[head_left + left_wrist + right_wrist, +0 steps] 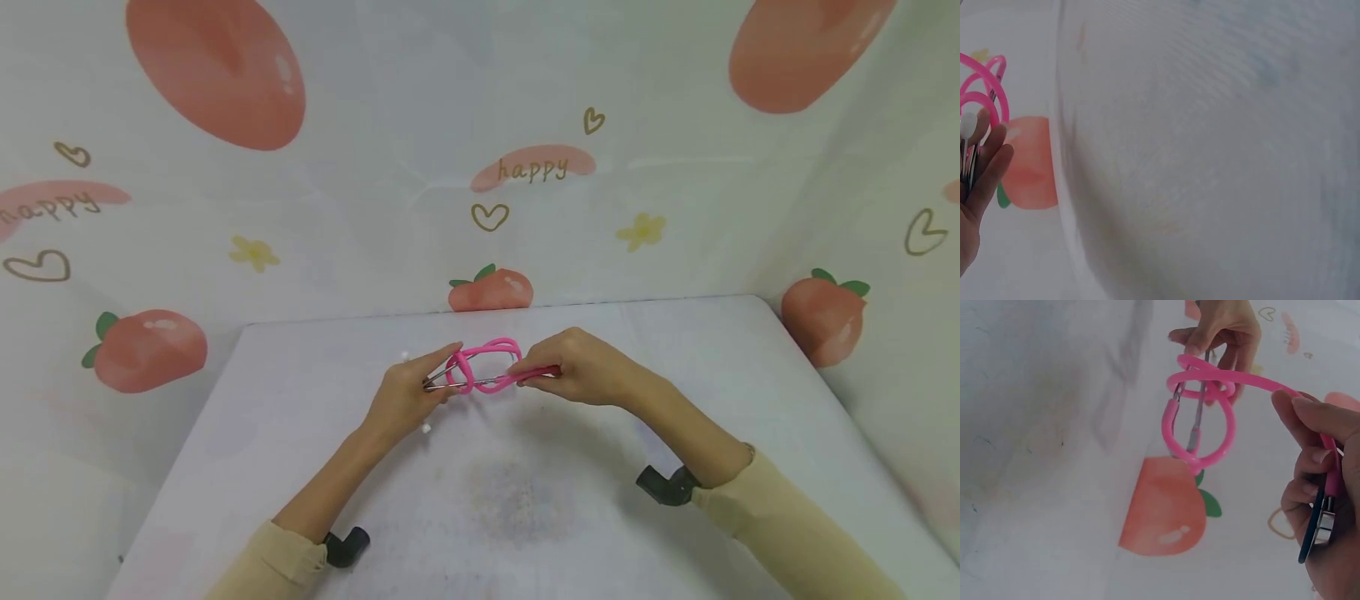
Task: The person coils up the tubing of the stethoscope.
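Both hands work on a pink stethoscope (463, 372) held above the table. My left hand (396, 402) grips its metal ear tubes (1200, 403), and the white ear tips (968, 125) stick out on the near side of that hand. The pink tubing (1230, 425) is looped round the ear tubes in several turns. My right hand (583, 368) pinches the tubing between thumb and forefinger. The metal chest piece (1325, 528) with a dark rim lies against that hand's curled fingers, as the right wrist view shows; in the head view it is hidden.
The white-covered table (517, 500) has a greyish stain in its middle. A white backdrop (390, 225) printed with peaches, hearts and flowers stands behind and at both sides. Black curved pieces (348, 547) sit at both cuffs.
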Demonstrator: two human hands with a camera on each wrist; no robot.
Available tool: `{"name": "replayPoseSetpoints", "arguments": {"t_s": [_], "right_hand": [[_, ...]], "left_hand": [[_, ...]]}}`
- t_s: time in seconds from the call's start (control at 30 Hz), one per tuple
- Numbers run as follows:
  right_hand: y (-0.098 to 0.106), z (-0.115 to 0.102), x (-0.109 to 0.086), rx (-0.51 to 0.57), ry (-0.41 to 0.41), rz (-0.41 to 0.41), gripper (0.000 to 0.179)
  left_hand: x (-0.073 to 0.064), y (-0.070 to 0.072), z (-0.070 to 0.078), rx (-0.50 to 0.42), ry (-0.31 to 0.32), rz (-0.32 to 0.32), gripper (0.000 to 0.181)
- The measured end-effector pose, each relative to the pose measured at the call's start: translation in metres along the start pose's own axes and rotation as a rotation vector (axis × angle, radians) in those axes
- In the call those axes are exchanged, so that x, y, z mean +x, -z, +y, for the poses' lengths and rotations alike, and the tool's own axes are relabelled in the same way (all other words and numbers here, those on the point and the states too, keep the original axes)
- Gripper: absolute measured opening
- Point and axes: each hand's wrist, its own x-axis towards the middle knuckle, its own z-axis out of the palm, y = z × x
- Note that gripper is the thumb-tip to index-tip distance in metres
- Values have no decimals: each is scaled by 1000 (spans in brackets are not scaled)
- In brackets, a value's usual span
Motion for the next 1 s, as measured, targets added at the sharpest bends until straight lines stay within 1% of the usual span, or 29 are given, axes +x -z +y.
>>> {"name": "replayPoseSetpoints", "arguments": {"t_s": [0.17, 0.33, 0.47, 0.57, 0.63, 0.8, 0.93, 1.0], "right_hand": [[1, -1, 3, 46, 10, -15, 24], [3, -4, 7, 97, -10, -45, 24], [4, -6, 10, 112, -6, -47, 23], [7, -6, 13, 112, 13, -22, 21], [8, -5, 14, 109, 10, 3, 22], [7, 0, 15, 164, -49, 53, 22], [4, 8, 14, 201, -94, 94, 20], [2, 11, 14, 190, -102, 119, 20]], "left_hand": [[0, -2, 1, 12, -22, -21, 77], [0, -4, 1, 30, -55, -39, 78], [-1, -4, 2, 50, -70, -51, 79], [-2, -3, 4, 57, -86, -59, 81], [-2, -3, 6, 58, -94, -65, 82], [-3, -4, 8, 44, -100, -95, 79], [-5, -6, 8, 68, -106, -120, 80], [-6, -6, 8, 82, -117, -121, 82]]}}
